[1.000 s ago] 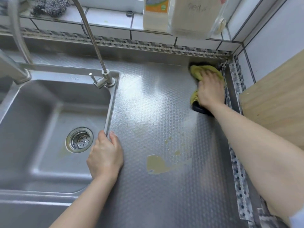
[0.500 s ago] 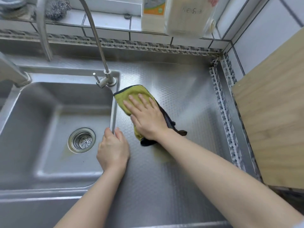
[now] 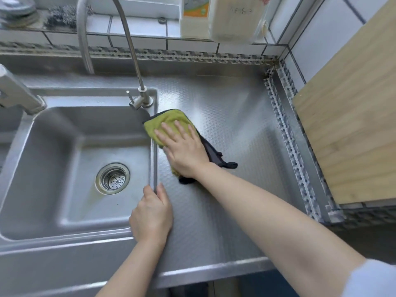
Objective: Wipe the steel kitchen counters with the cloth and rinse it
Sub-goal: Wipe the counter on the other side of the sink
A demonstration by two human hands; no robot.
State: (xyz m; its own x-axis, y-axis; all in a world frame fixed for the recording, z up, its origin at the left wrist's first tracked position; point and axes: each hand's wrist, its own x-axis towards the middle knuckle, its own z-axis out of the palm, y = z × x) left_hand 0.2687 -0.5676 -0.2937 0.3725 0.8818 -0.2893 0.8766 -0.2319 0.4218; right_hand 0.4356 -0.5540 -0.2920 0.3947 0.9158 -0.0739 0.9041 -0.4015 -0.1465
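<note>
My right hand (image 3: 184, 151) lies flat on the cloth (image 3: 169, 123), fingers straight and spread, pressing it onto the steel counter (image 3: 235, 129) just beside the sink (image 3: 70, 219). The cloth is yellow-green on top with a dark underside trailing out behind my wrist, and its front corner laps over the sink's right rim. My left hand (image 3: 152, 215) braces on that same rim nearer to me, thumb on the counter side and fingers curled over the edge into the basin. A thin faucet (image 3: 137, 71) stands at the sink's back corner, just behind the cloth. To wipe well here, I judge I should keep my palm flat with even pressure, sweep toward the sink so any residue drops in, and gather the trailing dark edge under my hand so it does not drag.
</note>
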